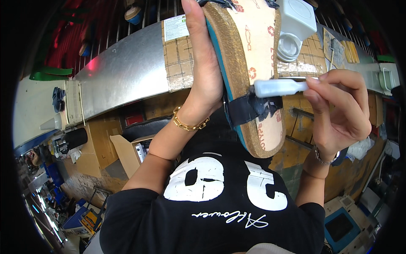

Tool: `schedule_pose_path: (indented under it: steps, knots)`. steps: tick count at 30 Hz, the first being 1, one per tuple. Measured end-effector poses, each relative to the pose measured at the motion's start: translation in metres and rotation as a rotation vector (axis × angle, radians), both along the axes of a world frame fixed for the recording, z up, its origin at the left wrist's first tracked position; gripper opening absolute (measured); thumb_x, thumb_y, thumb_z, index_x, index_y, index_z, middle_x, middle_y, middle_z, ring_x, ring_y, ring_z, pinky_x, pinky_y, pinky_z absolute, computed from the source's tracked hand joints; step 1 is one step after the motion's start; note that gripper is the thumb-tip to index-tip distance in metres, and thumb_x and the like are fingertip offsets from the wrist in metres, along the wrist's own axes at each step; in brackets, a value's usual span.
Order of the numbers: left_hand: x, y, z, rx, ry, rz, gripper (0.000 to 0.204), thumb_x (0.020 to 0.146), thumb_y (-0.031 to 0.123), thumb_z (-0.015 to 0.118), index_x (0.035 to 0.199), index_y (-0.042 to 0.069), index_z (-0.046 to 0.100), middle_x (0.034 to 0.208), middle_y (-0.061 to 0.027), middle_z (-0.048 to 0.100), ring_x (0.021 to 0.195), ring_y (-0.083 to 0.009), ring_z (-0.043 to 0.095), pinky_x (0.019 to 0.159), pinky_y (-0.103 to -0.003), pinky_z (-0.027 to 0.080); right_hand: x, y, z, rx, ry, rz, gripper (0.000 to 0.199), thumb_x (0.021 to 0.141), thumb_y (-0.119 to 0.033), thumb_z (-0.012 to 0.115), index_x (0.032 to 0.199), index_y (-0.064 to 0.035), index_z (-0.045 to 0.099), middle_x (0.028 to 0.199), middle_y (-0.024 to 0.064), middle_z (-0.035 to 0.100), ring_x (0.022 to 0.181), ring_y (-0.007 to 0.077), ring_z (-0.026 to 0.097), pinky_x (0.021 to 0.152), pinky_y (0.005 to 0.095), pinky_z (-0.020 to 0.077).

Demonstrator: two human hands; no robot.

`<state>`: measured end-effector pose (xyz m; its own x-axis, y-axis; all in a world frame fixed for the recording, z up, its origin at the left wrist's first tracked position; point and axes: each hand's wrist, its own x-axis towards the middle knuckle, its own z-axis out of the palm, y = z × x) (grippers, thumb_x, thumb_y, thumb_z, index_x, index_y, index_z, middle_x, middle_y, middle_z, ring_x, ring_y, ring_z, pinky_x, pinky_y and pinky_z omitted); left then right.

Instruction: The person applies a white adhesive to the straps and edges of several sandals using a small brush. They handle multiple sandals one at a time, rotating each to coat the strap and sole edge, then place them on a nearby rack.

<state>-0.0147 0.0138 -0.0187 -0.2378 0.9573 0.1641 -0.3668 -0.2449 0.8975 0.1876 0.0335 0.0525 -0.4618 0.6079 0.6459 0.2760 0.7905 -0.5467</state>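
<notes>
Metal bench top [122, 72], curved and dull grey, ran across the left with taped cardboard beside it. Left hand [206, 63], gold chain bracelet [189, 122] at its wrist, was closed around a sandal sole [249, 63] held upright at centre: grainy cork edge, teal underside, pale printed footbed, dark strap across. Right hand [338, 110] pinched a white plastic brush handle [279, 87] touching the sole's edge. White lidded container [296, 25] sat behind.

The sandal sole [249, 55] has a rough, grainy cork edge and matt printed paper-like footbed; behind it, the worktop [122, 72] is smooth brushed metal; the brush handle [279, 87] is translucent plastic.
</notes>
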Motion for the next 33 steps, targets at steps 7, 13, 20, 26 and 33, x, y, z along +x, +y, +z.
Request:
schedule_pose_path:
  steps: [7, 13, 20, 26, 33]
  knots:
    - [-0.001, -0.002, 0.004, -0.003, -0.015, -0.017, 0.095, 0.093, 0.082, 0.016, 0.141, 0.004, 0.044, 0.13, -0.0145, 0.061, 0.115, -0.0198, 0.065, 0.097, -0.035, 0.056, 0.01, 0.018, 0.003, 0.091, -0.085, 0.186, 0.027, 0.061, 0.006, 0.081, 0.087, -0.0008, 0.078, 0.089, 0.011, 0.063, 0.079, 0.0173, 0.059, 0.067, 0.0236, 0.0433]
    - [-0.002, -0.003, 0.005, -0.005, -0.033, -0.029, 0.094, 0.093, 0.081, 0.017, 0.143, 0.005, 0.042, 0.133, -0.0145, 0.059, 0.117, -0.0204, 0.064, 0.099, -0.035, 0.054, 0.008, 0.024, 0.006, 0.002, -0.103, 0.24, 0.028, 0.059, 0.005, 0.081, 0.085, -0.0012, 0.078, 0.087, 0.0108, 0.062, 0.077, 0.0174, 0.058, 0.063, 0.0238, 0.0425]
    - [-0.001, -0.006, 0.007, -0.01, -0.043, -0.033, 0.093, 0.094, 0.08, 0.018, 0.146, 0.006, 0.04, 0.136, -0.0145, 0.057, 0.12, -0.0211, 0.063, 0.102, -0.036, 0.053, 0.01, 0.029, 0.008, 0.022, -0.147, 0.299, 0.027, 0.056, 0.001, 0.082, 0.083, -0.0021, 0.079, 0.084, 0.0102, 0.06, 0.074, 0.0172, 0.056, 0.061, 0.0243, 0.0404]
    - [-0.001, -0.009, 0.009, -0.022, -0.055, -0.026, 0.092, 0.095, 0.079, 0.018, 0.148, 0.007, 0.038, 0.139, -0.0145, 0.056, 0.122, -0.0217, 0.061, 0.104, -0.036, 0.052, 0.011, 0.027, 0.013, 0.036, -0.202, 0.304, 0.026, 0.053, -0.008, 0.082, 0.079, -0.0046, 0.079, 0.081, 0.0089, 0.06, 0.07, 0.0169, 0.055, 0.06, 0.0248, 0.0387]
    - [-0.001, -0.008, 0.009, -0.057, -0.127, 0.057, 0.091, 0.096, 0.078, 0.019, 0.15, 0.008, 0.035, 0.142, -0.0146, 0.054, 0.125, -0.0224, 0.06, 0.106, -0.037, 0.05, 0.012, 0.03, 0.013, -0.193, -0.127, 0.384, 0.02, 0.065, -0.012, 0.082, 0.082, -0.0021, 0.078, 0.083, 0.009, 0.061, 0.071, 0.0153, 0.055, 0.063, 0.0243, 0.0396]
